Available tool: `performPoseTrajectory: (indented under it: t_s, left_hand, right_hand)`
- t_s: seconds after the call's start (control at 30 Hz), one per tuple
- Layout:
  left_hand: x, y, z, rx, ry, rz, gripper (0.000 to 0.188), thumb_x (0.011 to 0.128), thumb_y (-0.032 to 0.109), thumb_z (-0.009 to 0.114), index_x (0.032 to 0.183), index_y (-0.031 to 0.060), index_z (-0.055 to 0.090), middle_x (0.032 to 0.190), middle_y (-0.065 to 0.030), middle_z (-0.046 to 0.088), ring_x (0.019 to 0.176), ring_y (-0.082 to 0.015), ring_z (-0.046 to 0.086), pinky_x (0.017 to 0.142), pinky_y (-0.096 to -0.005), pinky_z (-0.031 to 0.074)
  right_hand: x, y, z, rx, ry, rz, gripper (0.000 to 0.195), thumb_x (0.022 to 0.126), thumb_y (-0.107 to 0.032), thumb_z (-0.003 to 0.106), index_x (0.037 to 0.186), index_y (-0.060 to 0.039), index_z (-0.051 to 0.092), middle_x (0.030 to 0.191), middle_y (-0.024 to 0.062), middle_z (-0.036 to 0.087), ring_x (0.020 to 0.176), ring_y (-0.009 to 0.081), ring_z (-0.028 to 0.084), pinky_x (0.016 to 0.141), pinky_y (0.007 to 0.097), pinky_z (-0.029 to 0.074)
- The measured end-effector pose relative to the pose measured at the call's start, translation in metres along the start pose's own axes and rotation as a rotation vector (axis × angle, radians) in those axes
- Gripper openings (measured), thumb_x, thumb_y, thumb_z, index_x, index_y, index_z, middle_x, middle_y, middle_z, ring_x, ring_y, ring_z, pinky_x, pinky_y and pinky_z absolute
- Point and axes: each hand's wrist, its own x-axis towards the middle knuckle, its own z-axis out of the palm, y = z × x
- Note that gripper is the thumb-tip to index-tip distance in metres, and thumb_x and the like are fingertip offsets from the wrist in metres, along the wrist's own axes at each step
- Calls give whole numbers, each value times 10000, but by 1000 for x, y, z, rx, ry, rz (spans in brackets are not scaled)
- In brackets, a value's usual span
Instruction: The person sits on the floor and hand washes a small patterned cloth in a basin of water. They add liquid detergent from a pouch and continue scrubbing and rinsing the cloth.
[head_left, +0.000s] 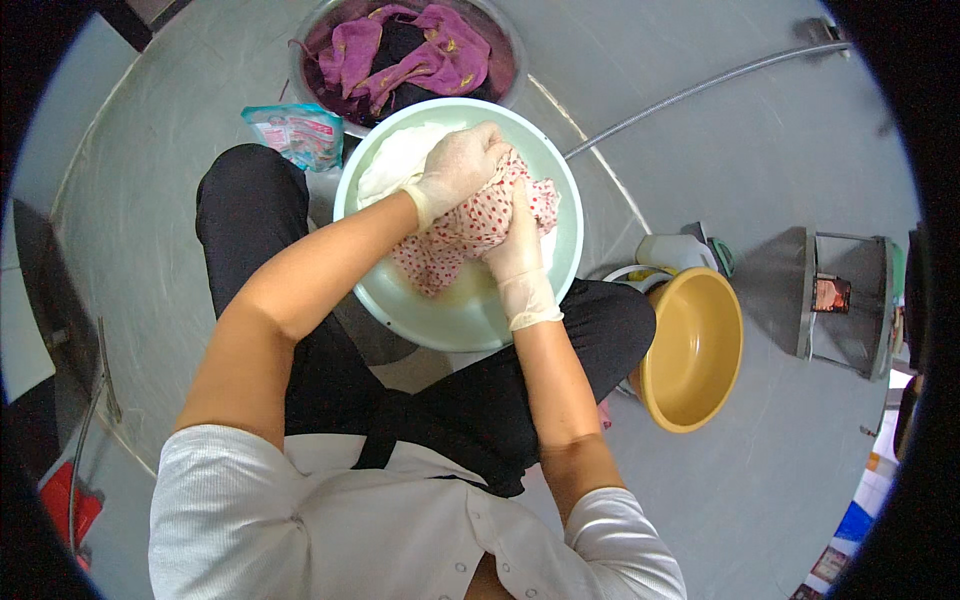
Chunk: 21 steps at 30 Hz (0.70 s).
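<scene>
A pale green plastic basin (442, 330) stands between my knees with some cloudy water in its bottom. Both my hands wear thin whitish gloves. My left hand (459, 169) has its fingers curled around the top of a white cloth with red dots (469, 225). My right hand (517, 251) grips the same cloth from the lower right, thumb pointing up along it. The lower end of the dotted cloth hangs into the basin. Behind my left hand, a plain white cloth (397, 159) lies against the basin's far left wall.
A metal basin (517, 56) beyond holds purple (450, 52) and black cloths. A teal plastic pouch (296, 135) lies beside it. To the right are a yellow basin (694, 349), a white jug (667, 251) and a grey rack (806, 292). A flexible hose (697, 90) crosses the upper right.
</scene>
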Motion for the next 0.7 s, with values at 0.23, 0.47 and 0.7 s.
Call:
performPoseTrajectory:
  t_s: [0.23, 0.47, 0.7]
  left_hand:
    - [-1, 0, -12, -785, -218, -364, 327, 970, 318, 488, 1047, 20, 598, 920, -52, 636, 802, -147, 569, 789, -285, 460]
    - [-12, -24, -27, -606, -606, -228, 500, 901, 369, 597, 1229, 0, 520, 1055, -97, 626, 1004, -158, 578, 898, -309, 461]
    - [-23, -24, -5, -349, -506, -45, 498, 790, 200, 723, 1200, 0, 522, 1123, -112, 586, 1021, -165, 550, 865, -301, 453]
  right_hand:
    - [-9, -25, -3, 87, -69, -113, 613, 951, -498, 429, 1372, -54, 394, 1362, 145, 462, 1249, 302, 453, 1054, 472, 358]
    - [-17, -32, 1, 14, -138, -252, 582, 918, -454, 537, 1319, -42, 450, 1297, 149, 519, 1196, 291, 501, 1026, 459, 390]
    - [1, -41, -44, -53, -115, -346, 377, 859, -54, 617, 1218, -9, 511, 1212, 145, 566, 1116, 255, 561, 970, 398, 457]
